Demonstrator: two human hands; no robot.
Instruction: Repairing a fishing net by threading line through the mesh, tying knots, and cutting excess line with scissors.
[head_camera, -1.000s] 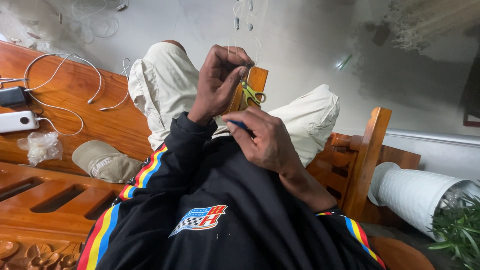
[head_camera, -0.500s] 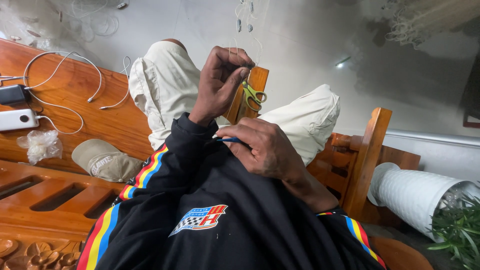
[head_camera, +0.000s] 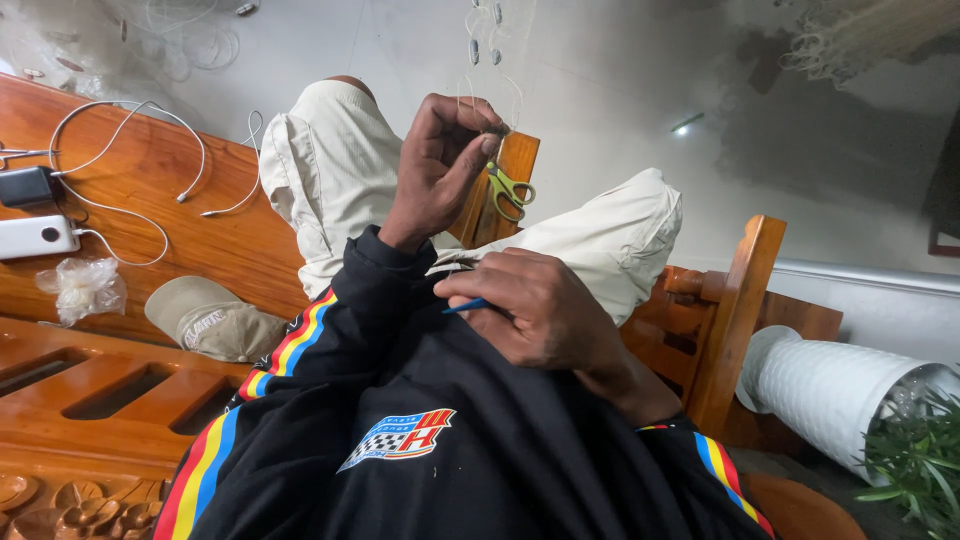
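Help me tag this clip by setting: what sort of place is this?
Probably a room in a home. A carved wooden bench holds a cap and charging cables; a white plant pot lies on the grey floor.

The left hand (head_camera: 440, 165) sits raised at upper centre of the frame, pinching thin pale thread (head_camera: 487, 60); small green-handled scissors (head_camera: 510, 190) hang just right of it. Below, mid-frame, the right hand (head_camera: 535, 310) holds a thin blue tool (head_camera: 465, 306) — left of both lie a khaki cloth cap (head_camera: 210, 320) and white cables (head_camera: 120, 160) on the polished wooden bench (head_camera: 200, 230).
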